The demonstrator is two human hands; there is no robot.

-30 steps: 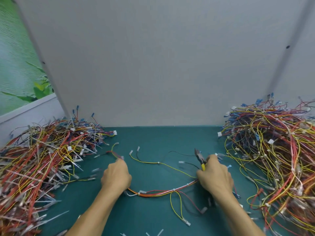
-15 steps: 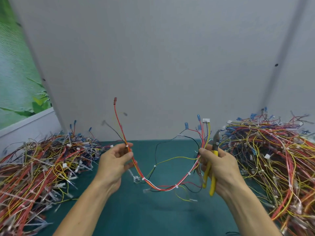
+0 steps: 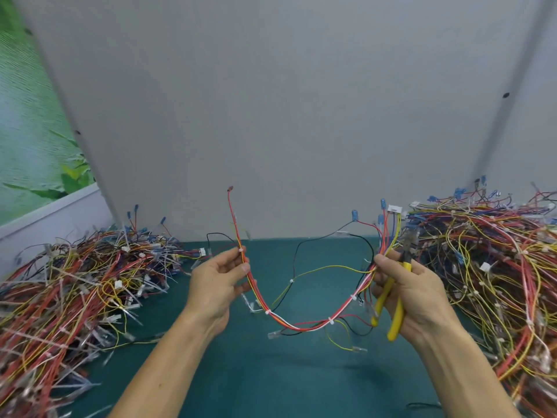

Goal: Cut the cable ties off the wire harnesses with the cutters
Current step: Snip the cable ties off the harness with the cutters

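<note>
Harness (image 3: 301, 324) hung above the worktop (image 3: 271, 372) in a slack, light, floppy loop, my left hand (image 3: 217, 282) pinching one end and my right hand (image 3: 413, 294) gripping the other along with the cutters (image 3: 397, 312), so I judged holding close beside each tie (image 3: 330, 321) best.

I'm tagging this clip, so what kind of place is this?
Likely a factory or workshop rework bench: a left pile and right pile of wire harnesses on a green table, and the right hand holding yellow cutters and one harness.
</note>
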